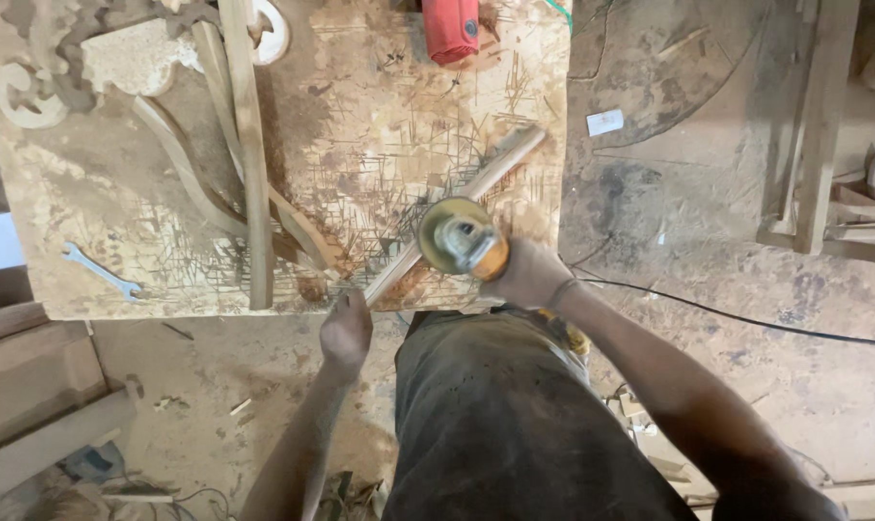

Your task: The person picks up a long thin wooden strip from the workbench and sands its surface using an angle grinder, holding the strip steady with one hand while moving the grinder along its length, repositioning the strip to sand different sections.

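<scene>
My right hand (526, 273) grips an orange angle grinder (462, 240); its round disc sits over a long thin wooden stick (476, 188). The stick lies diagonally on the scarred wooden workbench (380, 116), running from the bench's front edge up to the right. My left hand (346, 330) is closed on the stick's near end at the bench edge. A black cable (746, 318) runs from the grinder to the right across the floor.
Curved wooden pieces (182, 169) and a straight plank (249, 154) lie on the bench's left half. A spanner (102, 272) rests near the front left corner. A red object (451, 29) sits at the back edge. Timber (823, 125) is stacked at the right; a beam (42, 444) at the left.
</scene>
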Available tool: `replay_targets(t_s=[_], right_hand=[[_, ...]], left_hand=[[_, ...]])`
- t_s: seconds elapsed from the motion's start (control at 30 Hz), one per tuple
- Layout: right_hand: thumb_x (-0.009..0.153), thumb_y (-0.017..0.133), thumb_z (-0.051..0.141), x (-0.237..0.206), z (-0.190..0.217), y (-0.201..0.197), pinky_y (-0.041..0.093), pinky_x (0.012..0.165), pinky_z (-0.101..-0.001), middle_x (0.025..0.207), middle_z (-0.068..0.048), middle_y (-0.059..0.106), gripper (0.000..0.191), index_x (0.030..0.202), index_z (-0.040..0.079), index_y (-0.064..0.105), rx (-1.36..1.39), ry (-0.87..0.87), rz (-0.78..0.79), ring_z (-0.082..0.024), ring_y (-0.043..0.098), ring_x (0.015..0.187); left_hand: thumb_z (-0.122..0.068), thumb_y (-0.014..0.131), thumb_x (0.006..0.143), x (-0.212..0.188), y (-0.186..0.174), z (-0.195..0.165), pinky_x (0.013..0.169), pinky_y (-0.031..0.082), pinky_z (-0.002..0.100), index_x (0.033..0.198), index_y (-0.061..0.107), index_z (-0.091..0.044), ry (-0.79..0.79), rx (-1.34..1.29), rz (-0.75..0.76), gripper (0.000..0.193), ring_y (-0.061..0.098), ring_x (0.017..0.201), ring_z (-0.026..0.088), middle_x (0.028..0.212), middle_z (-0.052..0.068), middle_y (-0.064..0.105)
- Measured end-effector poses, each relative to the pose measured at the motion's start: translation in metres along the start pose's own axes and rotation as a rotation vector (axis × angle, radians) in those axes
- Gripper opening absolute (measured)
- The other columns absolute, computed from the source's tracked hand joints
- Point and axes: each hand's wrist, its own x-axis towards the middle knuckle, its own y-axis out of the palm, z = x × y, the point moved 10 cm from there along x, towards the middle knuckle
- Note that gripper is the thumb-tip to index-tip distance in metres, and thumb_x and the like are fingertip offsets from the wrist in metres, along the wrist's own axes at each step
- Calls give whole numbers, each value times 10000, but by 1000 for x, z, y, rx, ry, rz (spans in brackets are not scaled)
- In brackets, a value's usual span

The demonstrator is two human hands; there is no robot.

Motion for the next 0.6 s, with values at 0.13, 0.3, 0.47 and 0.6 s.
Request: replay_targets(t_s=[0.13,0.3,0.47,0.6], right_hand=[[690,895,345,4,5,5,620,775,-330,934,-108,752,543,1103,47,706,-1,-103,-58,-216,737,815],[790,850,365,38,-77,-59,627,736,-353,962,-116,757,491,1133,43,711,140,145,-140,-220,743,815],[786,857,315,49,-102,-95,616,748,-341,1039,-100,740,489,1128,5,697,380,169,-266,-200,728,866],[774,828,344,33,-50,-27,642,765,-343,1019,-115,758,523,1171,39,678,221,115,-113,-214,757,877]], left_hand=[[-147,625,882,-7,18,10,546,579,438,1036,564,-73,-101,-109,101,182,704,637,352,887,188,681],[-173,596,925,-14,31,10,623,584,496,1100,530,-67,-187,-156,247,215,711,703,395,840,198,702],[-214,609,930,-20,34,5,715,556,559,1151,525,-63,-297,-244,387,281,703,761,435,836,214,709],[-201,636,892,-18,27,5,743,542,579,1146,538,-49,-309,-310,390,312,691,809,453,859,224,705]])
